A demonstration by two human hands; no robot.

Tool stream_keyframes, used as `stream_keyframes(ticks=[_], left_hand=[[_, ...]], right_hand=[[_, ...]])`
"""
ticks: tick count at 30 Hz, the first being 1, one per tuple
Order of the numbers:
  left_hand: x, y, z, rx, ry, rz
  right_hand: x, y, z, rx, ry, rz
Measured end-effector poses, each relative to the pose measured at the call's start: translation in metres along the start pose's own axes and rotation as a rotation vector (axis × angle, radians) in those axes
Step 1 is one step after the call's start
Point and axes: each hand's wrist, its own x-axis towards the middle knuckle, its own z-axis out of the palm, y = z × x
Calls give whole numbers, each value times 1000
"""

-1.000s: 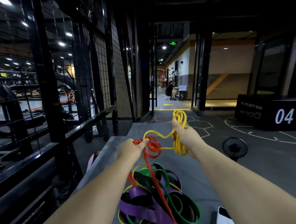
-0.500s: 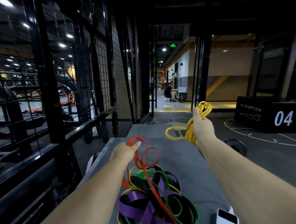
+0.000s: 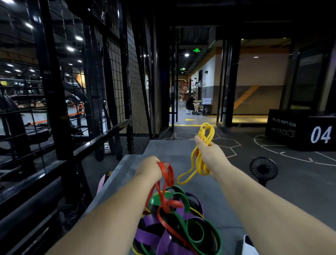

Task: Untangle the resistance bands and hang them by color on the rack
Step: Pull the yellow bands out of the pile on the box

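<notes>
Behind left hand [image 3: 148,169], red band [image 3: 169,174] grip hidden, tangle [image 3: 167,241] cropped

A: What's the stuff sitting on?
B: Grey table [image 3: 183,151], flat matte top, long side running away from me.
A: And on it?
B: Near end I've got a tangled pile of bands [image 3: 178,228]: purple, green, yellow, black, w/ a red band [image 3: 170,204] thru it. Just right of the pile, a white device [image 3: 250,248], cut off by the frame edge. Pink strip [image 3: 101,184] at the left edge; can't tell if it's on top.
</notes>
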Motion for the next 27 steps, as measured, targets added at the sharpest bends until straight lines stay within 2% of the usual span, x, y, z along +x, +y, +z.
stream_keyframes(ticks=[3, 5, 9, 12, 19, 23, 27], left_hand=[[-3, 11, -8, 205, 16, -10], [-3, 21, -17, 248, -2, 7], [-2, 40, -25, 105, -157, -4], [-2, 41, -21, 55, -200, 26], [-21, 45, -9, -710, -264, 8], [-42, 48, -10, -829, -324, 20], [-52, 38, -8, -865, -270, 13]], right_hand=[[-3, 4, 6, 5, -42, 4], [-6, 5, 7, 6, -69, 5], [-8, 7, 8, 15, -134, 3], [-9, 8, 7, 15, -156, 7], [-12, 6, 5, 99, -232, 7], [-20, 2, 10, 202, -284, 26], [-32, -3, 13, 176, -245, 10]])
